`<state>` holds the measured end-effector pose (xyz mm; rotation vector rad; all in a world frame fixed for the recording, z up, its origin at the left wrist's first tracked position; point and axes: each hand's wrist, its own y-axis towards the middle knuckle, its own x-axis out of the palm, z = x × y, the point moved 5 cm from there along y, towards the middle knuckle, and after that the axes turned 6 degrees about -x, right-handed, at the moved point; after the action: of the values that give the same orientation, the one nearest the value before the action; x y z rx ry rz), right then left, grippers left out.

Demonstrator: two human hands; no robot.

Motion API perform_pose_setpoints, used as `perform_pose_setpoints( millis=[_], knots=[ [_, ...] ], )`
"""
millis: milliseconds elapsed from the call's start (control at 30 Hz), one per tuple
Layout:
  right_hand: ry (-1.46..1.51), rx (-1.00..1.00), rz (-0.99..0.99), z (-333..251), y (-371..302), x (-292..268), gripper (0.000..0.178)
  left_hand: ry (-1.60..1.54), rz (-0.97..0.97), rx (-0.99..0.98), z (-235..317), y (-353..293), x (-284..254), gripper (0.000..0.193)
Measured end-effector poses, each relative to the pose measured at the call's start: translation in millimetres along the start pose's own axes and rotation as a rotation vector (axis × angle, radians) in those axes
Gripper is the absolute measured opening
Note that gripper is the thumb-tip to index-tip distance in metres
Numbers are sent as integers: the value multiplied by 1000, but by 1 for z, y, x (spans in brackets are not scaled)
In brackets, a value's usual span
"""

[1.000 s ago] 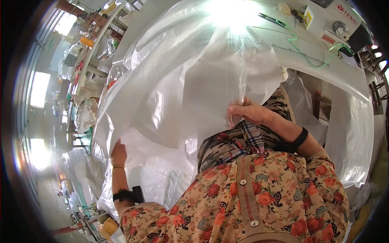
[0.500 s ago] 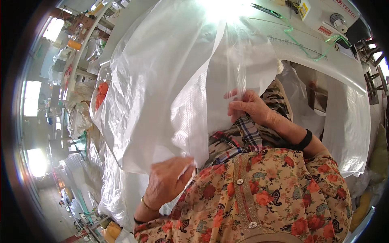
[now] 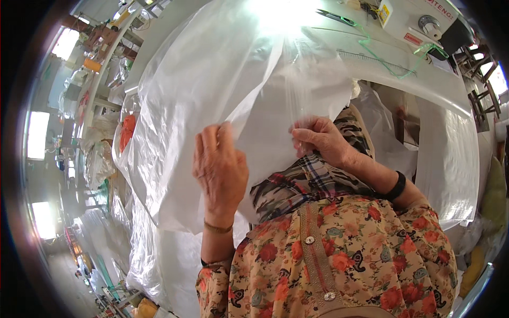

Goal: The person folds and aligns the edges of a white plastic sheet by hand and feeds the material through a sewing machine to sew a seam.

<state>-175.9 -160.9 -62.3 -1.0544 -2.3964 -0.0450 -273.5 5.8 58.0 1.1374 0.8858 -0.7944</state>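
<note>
A large white woven plastic sheet [image 3: 175,138] drapes from the table down toward my lap, with a fold running along its middle. My left hand [image 3: 220,172] lies over the sheet beside this fold, back up and fingers stretched out; nothing shows in its grip. Over to the right, my right hand [image 3: 322,139] pinches the lower end of a clear plastic film [image 3: 299,98], which hangs in front of the white sheet. Its fingertips are slightly blurred. Beneath both hands, plaid cloth and camouflage cloth [image 3: 281,183] cover my lap.
At the far right stands a white sewing machine [image 3: 419,18] with a dark knob. Black thread snips [image 3: 336,17] and green cord [image 3: 379,55] lie on the white table [image 3: 445,90]. More plastic sheeting [image 3: 448,164] hangs at the right. An orange-red bundle [image 3: 127,131] sits at the left.
My left hand has risen from the sheet's lower edge near my lap to beside the middle fold, its fingers now stretched. My right hand still pinches the film, almost in place.
</note>
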Motion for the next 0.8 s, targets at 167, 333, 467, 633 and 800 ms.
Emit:
perform_pose_setpoints(
  millis=[167, 333, 467, 633, 800],
  knots=[
    [-55, 70, -110, -5, -3, 20, 25, 147, -123, -25, -18, -14, -14, 39],
    [-87, 139, -111, -2, -4, 21, 22, 124, -55, 102, -24, -14, -26, 22],
    [54, -32, -166, -1, 2, 27, 22, -942, -405, -317, -41, -28, -6, 6],
    [188, 171, -371, -9, -21, 67, 33, -1423, -399, -657, -26, -54, 40, 15],
    [-20, -91, -415, 10, -12, 70, 49, -1232, -628, -525, -9, -50, 51, 33]
  ],
)
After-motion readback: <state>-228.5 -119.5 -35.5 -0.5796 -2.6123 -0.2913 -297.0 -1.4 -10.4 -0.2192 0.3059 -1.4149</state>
